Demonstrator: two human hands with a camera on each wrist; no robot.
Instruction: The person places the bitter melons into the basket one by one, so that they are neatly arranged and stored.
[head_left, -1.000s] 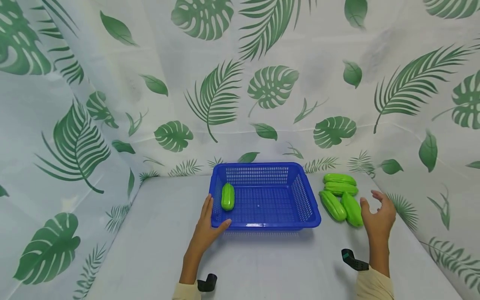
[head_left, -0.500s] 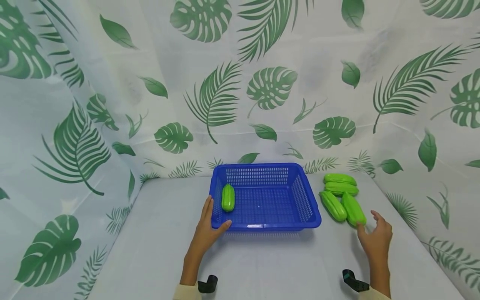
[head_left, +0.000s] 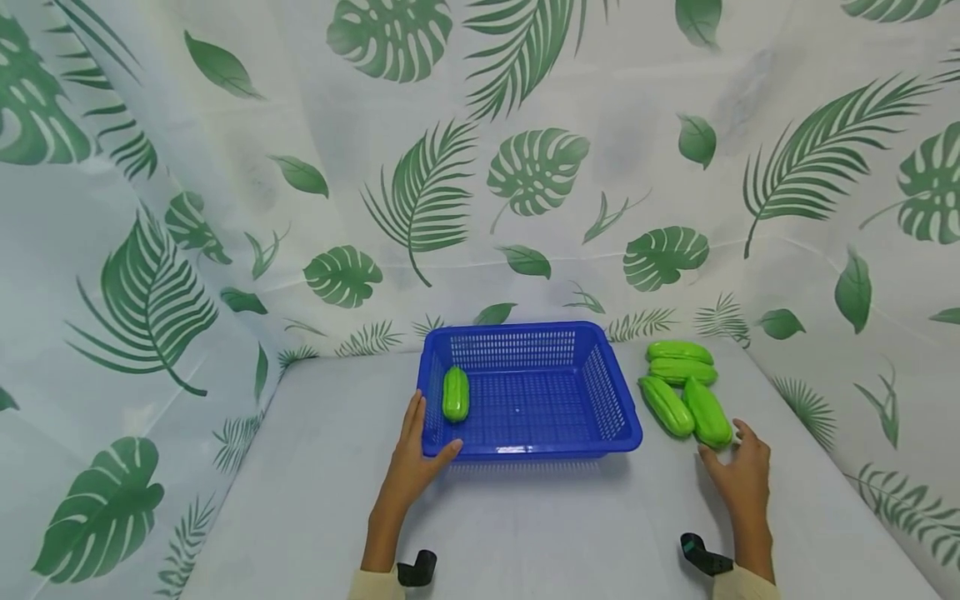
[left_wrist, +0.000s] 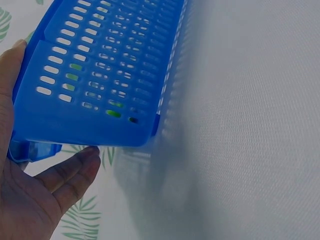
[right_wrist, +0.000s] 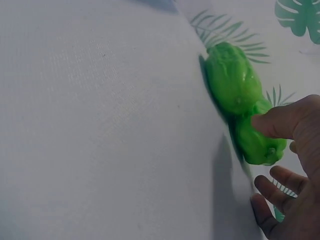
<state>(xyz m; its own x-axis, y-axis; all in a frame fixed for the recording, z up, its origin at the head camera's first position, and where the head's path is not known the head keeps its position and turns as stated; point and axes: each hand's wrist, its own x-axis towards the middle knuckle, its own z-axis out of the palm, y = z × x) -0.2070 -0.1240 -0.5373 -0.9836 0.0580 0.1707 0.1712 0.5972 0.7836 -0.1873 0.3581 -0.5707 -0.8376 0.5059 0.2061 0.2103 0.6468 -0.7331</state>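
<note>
A blue plastic basket (head_left: 525,408) with slotted walls stands on the white table. Inside it, by the left wall, lies one glossy green ridged vegetable (head_left: 455,395), cucumber-like in shape. My left hand (head_left: 412,462) rests against the basket's front left corner, fingers straight along the side and thumb spread over the front rim. Right of the basket lie several more such vegetables (head_left: 666,407). My right hand (head_left: 742,475) is just in front of the nearest green vegetable (head_left: 707,414), thumb and fingers apart with nothing held. Whether its fingertips touch that vegetable I cannot tell.
White cloth covers the table (head_left: 517,533). A leaf-printed sheet (head_left: 450,192) rises close behind the basket and along both sides. Dark wrist camera mounts (head_left: 705,557) stick out from both wrists.
My right hand has come down and toward the front, then slightly left, to the near end of the closest green vegetable. The left hand and basket stay put.
</note>
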